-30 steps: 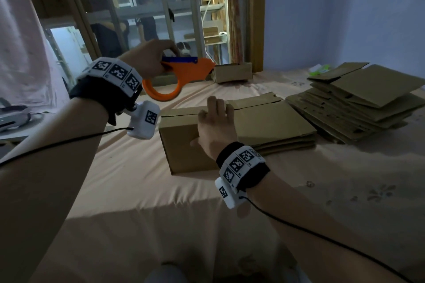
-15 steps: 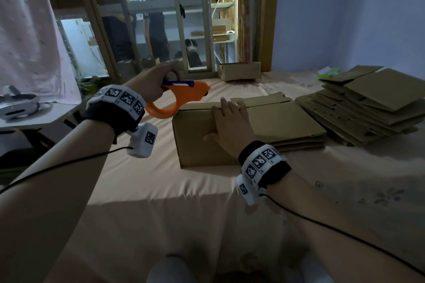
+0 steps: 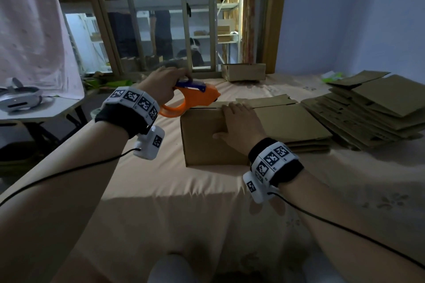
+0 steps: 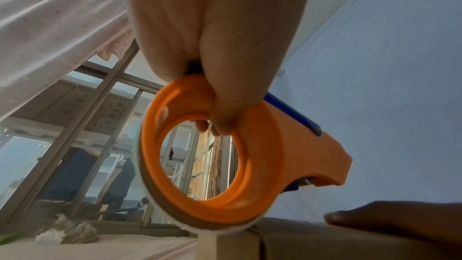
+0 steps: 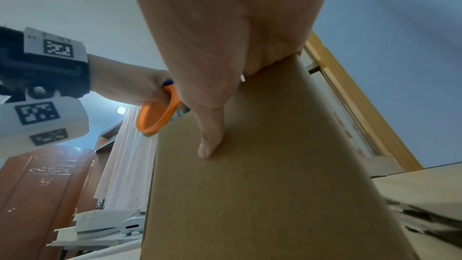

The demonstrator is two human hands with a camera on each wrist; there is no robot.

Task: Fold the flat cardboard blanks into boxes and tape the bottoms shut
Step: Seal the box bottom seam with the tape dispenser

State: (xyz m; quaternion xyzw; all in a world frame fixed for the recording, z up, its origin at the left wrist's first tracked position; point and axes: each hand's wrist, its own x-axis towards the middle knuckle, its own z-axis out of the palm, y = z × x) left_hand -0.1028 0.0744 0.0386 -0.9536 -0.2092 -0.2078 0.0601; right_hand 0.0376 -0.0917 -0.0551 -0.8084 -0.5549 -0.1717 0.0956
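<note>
A folded brown cardboard box [image 3: 204, 138] stands on the peach-covered bed [image 3: 161, 202], its closed flaps facing up. My right hand [image 3: 238, 126] lies flat over its top near edge, fingers straight, with the thumb [image 5: 210, 141] pressed on the near side wall [image 5: 250, 195]. My left hand [image 3: 164, 82] grips an orange tape dispenser [image 3: 193, 101] with a blue lever, fingers curled through its ring [image 4: 215, 157]. The dispenser's tape roll touches the box's top left edge [image 4: 225, 238].
A low pile of flat blanks [image 3: 289, 126] lies right behind the box; a taller stack [image 3: 368, 108] sits at the right. A small taped box [image 3: 243, 71] rests by the window. A white headset [image 3: 18, 99] lies on a side table at left.
My left hand has brought the tape dispenser down from above the box to its top left edge. My right hand has stayed on the box.
</note>
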